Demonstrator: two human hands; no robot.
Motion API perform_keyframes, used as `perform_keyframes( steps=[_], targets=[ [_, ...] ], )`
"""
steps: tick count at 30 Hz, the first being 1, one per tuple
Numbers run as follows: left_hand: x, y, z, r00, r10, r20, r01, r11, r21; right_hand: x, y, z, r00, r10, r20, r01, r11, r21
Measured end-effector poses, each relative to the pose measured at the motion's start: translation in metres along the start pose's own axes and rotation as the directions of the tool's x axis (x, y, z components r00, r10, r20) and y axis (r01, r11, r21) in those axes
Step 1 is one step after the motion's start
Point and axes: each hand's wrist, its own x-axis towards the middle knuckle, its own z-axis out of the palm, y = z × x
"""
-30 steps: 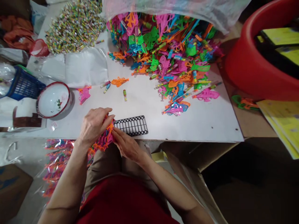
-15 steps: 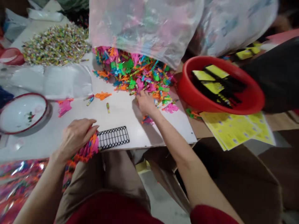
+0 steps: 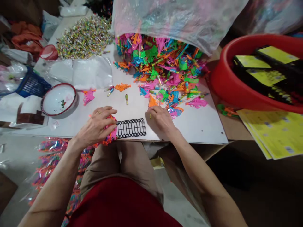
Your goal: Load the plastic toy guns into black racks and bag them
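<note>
My left hand (image 3: 98, 126) curls over a bunch of pink and orange plastic toys (image 3: 109, 134) at the left end of a black slotted rack (image 3: 131, 128) near the table's front edge. My right hand (image 3: 161, 121) rests on the white table (image 3: 201, 126) just right of the rack, fingers closed on an orange plastic toy (image 3: 152, 101) drawn from the heap. The big heap of colourful plastic toys (image 3: 163, 66) spills from a clear plastic bag (image 3: 180, 19) at the back.
A white enamel bowl (image 3: 59, 99) sits at the left, next to a blue basket (image 3: 33, 84). A pile of small wrapped sticks (image 3: 85, 37) lies at the back left. A red tub (image 3: 251, 85) with yellow cards stands right; yellow sheets (image 3: 272, 132) lie below it.
My right hand has come back from the toy heap to the rack's right end with an orange toy. My left hand stayed on the bunch by the rack.
</note>
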Motion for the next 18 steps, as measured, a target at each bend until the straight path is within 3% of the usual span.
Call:
perform_keyframes(
  steps=[2,4,6,8,11,13,16,18],
  targets=[
    [0.0,0.0,0.003,1.0,-0.002,-0.029,0.0,0.998,-0.059,0.004,-0.002,0.001,0.976,0.215,-0.009,-0.215,0.975,0.048],
    [0.002,0.002,0.0,0.999,-0.009,-0.049,0.004,0.996,-0.089,0.013,-0.003,0.0,0.918,0.397,0.013,-0.396,0.915,0.074],
    [0.005,0.005,-0.009,0.995,-0.043,-0.084,0.033,0.992,-0.118,0.022,-0.003,-0.001,0.863,0.504,0.033,-0.505,0.857,0.108],
    [0.01,0.007,-0.017,0.979,-0.118,-0.166,0.098,0.988,-0.122,0.026,-0.004,-0.002,0.842,0.539,0.025,-0.532,0.821,0.206],
    [0.019,0.002,-0.017,0.957,-0.175,-0.233,0.162,0.984,-0.074,0.022,-0.018,-0.003,0.862,0.506,0.002,-0.428,0.727,0.537],
    [0.025,-0.004,-0.005,0.976,-0.164,-0.146,0.161,0.986,-0.032,0.015,-0.038,0.002,0.89,0.454,-0.033,-0.272,0.588,0.762],
    [0.028,-0.008,0.014,0.98,-0.196,-0.03,0.198,0.978,0.061,0.008,-0.069,0.015,0.914,0.394,-0.093,-0.08,0.401,0.913],
    [0.028,-0.009,0.022,0.976,-0.217,-0.032,0.219,0.97,0.108,0.005,-0.078,0.02,0.908,0.41,-0.085,-0.047,0.302,0.952]
  ],
)
